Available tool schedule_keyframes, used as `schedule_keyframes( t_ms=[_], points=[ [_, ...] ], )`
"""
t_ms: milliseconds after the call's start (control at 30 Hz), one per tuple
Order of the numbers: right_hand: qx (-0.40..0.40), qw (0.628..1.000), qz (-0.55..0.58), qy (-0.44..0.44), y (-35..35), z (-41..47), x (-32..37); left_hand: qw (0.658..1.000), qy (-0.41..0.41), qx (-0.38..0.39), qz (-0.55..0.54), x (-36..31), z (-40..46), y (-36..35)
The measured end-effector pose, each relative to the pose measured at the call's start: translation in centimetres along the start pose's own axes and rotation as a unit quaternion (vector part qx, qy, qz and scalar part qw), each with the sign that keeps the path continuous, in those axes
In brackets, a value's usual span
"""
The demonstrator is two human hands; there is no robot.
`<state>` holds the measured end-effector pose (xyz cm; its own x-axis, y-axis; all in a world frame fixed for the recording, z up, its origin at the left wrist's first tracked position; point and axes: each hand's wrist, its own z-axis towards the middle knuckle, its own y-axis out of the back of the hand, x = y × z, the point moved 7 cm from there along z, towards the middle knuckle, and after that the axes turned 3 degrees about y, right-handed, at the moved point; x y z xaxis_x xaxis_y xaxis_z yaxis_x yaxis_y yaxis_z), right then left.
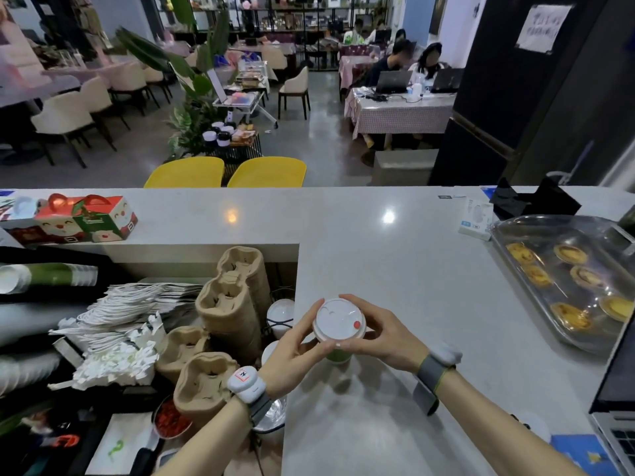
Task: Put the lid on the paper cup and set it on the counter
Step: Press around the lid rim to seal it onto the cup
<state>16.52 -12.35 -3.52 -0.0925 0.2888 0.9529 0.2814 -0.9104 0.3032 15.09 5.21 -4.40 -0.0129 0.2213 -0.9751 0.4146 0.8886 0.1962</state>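
A white plastic lid (pixel 338 319) with a small red dot sits on top of a green paper cup (pixel 338 356), of which only the lower part shows. The cup is held just above the pale counter (pixel 395 269), near its left edge. My left hand (pixel 295 352) wraps the cup's left side, thumb against the lid's rim. My right hand (pixel 381 334) grips the right side, fingers curled over the far rim and thumb on the near rim. Both wrists wear grey bands with white sensors.
A clear tray of egg tarts (pixel 567 280) lies at the right, a laptop (pixel 615 407) at the near right. Below the counter's left edge are stacked pulp cup carriers (pixel 233 310), paper bags (pixel 130 310) and cup stacks. Festive boxes (pixel 86 218) stand far left.
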Motion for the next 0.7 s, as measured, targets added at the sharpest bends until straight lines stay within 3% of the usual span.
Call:
schedule_keyframes(
  t_ms=[267,500,700],
  points=[
    [-0.086,0.996,-0.032,-0.003,0.7,-1.1,0.4,0.999,0.024,-0.022,-0.01,-0.2,0.4,2.1],
    [0.015,0.994,-0.104,-0.02,1.6,0.0,2.2,0.999,0.03,0.018,0.028,-1.4,1.0,1.6],
    [-0.003,0.996,-0.088,-0.025,1.6,0.3,1.6,0.998,0.016,0.027,0.048,-0.8,1.6,1.6]
  ],
)
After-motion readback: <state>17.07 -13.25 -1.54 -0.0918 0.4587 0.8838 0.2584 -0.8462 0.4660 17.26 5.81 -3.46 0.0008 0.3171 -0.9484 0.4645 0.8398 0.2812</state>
